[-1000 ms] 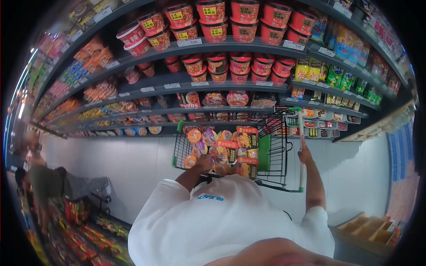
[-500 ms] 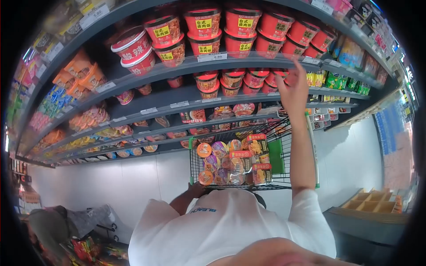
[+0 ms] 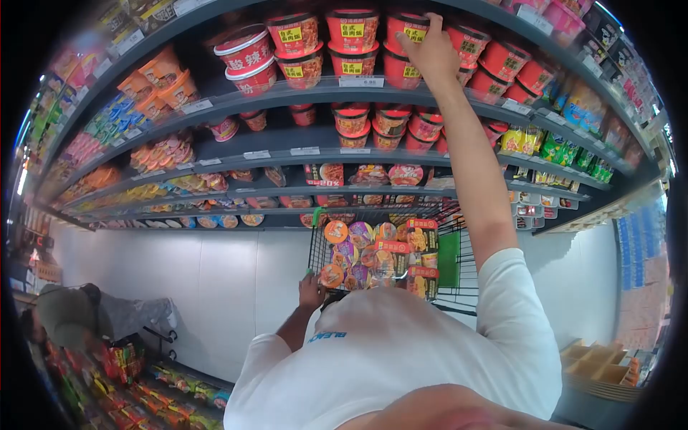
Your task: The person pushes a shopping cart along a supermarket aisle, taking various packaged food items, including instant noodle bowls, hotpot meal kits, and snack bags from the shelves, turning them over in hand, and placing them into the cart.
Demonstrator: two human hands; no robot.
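Note:
My right hand (image 3: 434, 57) is raised to the upper shelf, its thumb across the front and its fingers over the right side of a red instant rice tub (image 3: 398, 27). This tub stands on another red tub (image 3: 398, 69). Low at the left, my left hand (image 3: 310, 292) grips the near left corner of the wire shopping cart (image 3: 462, 251); its fingers are partly hidden. Inside the cart lie orange-lidded cups (image 3: 335, 231), purple cups (image 3: 360, 233) and red-and-black boxed packs (image 3: 422, 234).
More red tubs (image 3: 352, 30) and white-banded tubs (image 3: 244, 49) line the upper shelf, whose edge carries a price tag (image 3: 361, 82). Lower shelves hold cups and bags (image 3: 522, 140). Behind at left a person (image 3: 72, 312) bends near a goods display. Brown divided boxes (image 3: 595, 364) stand at right.
My right hand has moved up and left from beside the shelf edge onto the red tub. My view has shifted, and my left hand shows more fully at the cart's corner.

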